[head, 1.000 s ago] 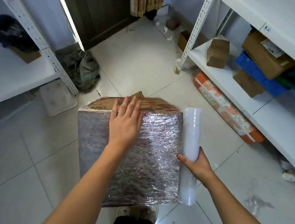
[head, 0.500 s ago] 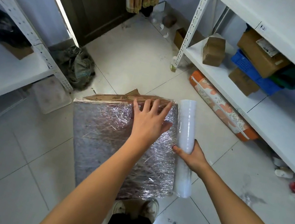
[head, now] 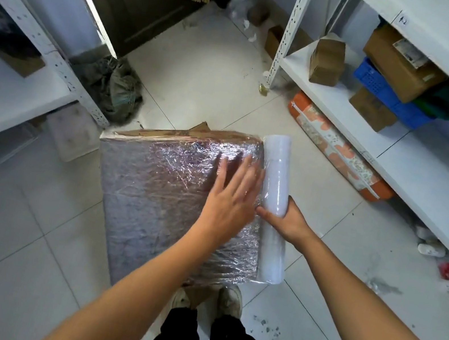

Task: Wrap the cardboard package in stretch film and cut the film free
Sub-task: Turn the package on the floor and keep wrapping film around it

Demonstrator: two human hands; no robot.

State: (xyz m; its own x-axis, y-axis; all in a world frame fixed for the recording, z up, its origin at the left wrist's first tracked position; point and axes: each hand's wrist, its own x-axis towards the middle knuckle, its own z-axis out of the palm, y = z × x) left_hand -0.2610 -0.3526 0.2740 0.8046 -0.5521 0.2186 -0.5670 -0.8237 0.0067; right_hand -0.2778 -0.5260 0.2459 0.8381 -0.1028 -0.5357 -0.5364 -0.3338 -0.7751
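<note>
Smoothing film on the flat cardboard package wrapped in crinkled clear stretch film (head: pixel 170 199).

The package stands on the white tiled floor (head: pixel 202 82) in front of my shoes. My left hand (head: pixel 231 198) lies flat on its film, fingers straight, a little blurred, near the right edge. My right hand (head: pixel 287 221) grips the white roll of stretch film (head: pixel 274 202), which lies against that edge.

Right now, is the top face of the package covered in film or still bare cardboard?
Covered. Crinkled shiny film spans the top of the package under the flat left hand; bare cardboard shows only along its far edge, beside the film roll.
</note>
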